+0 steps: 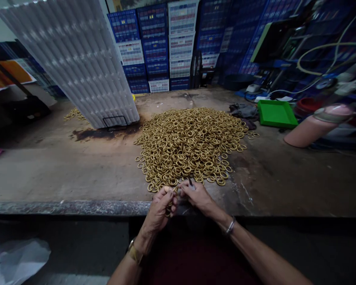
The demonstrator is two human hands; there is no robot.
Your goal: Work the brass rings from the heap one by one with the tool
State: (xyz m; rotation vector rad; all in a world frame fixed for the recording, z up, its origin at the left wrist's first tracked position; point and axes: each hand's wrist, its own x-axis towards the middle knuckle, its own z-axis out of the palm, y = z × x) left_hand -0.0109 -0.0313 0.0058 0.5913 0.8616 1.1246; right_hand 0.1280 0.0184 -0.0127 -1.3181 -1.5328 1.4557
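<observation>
A wide heap of brass-coloured rings (190, 138) lies on the worn table (77, 174). At the heap's near edge, my left hand (161, 206) is closed around several of these rings, some showing below its fingers. My right hand (197, 196) meets it just to the right, fingers pinched round a small dark-tipped tool (190, 181) that pokes up above the knuckles. The fingertips of both hands come together at a ring; the tool's lower part is hidden.
Behind the heap's left side a tall stack of translucent ribbed trays (77, 59) leans in a wire stand. At the right are a green tray (277, 113) and a pink bottle (317, 126). Stacked crates (180, 45) stand at the back.
</observation>
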